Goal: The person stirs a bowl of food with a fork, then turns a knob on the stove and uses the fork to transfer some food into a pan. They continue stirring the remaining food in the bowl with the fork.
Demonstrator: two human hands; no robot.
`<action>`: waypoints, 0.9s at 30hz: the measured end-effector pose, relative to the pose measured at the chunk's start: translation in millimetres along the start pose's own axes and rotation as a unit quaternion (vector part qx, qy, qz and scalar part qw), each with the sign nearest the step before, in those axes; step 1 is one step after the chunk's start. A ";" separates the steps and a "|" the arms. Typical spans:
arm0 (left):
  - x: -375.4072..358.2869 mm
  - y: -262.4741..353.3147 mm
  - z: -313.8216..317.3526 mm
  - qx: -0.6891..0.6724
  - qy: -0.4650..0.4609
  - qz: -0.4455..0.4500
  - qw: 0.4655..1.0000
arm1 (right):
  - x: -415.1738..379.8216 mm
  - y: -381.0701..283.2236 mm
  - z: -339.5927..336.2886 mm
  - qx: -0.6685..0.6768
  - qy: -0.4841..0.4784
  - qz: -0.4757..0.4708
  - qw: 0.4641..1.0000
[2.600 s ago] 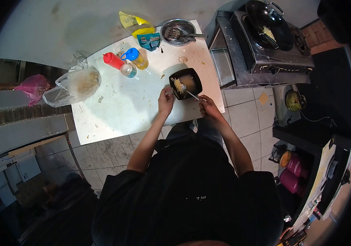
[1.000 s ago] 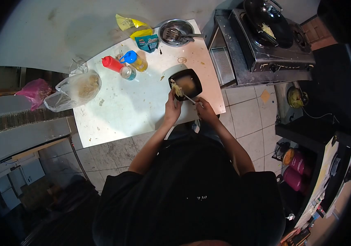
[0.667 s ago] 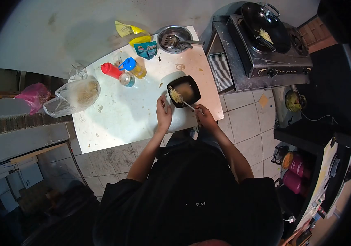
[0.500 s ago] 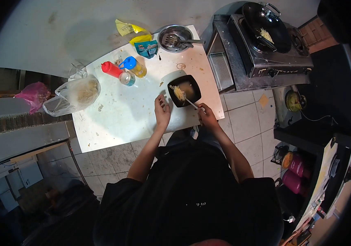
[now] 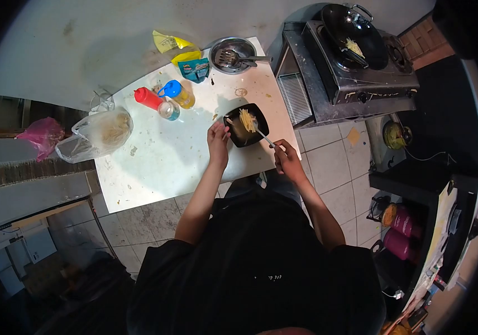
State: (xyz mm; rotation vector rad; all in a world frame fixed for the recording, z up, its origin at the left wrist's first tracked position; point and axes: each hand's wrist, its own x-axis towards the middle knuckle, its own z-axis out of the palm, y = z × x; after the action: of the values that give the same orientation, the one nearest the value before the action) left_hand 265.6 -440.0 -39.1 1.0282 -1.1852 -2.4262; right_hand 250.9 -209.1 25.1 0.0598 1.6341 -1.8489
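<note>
While the left hand (image 5: 218,142) gripped the near-left rim of the black bowl (image 5: 245,125) at the table's (image 5: 161,162) right near edge, the right hand (image 5: 287,159) pinched a fork (image 5: 263,135) lifting noodles (image 5: 247,119) over it.

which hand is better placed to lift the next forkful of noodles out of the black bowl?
Right, most likely. The right hand already grips the fork, whose tip sits in the noodles. The left hand steadies the black bowl at its rim.
</note>
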 end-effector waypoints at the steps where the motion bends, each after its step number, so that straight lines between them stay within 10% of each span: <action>1: 0.0 1.0 2.5 0.014 -0.015 0.007 1.000 | -0.9 -3.3 1.6 -0.003 0.005 -0.003 1.000; 27: -10.6 -49.0 -31.1 0.299 -0.079 0.135 0.941 | 16.6 71.2 37.7 -0.317 0.049 -0.157 0.934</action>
State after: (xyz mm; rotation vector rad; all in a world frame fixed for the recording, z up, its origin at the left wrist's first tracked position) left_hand 298.6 -421.8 -84.6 0.7384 -2.0475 -1.9983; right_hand 287.6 -250.3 -35.9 -0.4161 2.3458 -1.4543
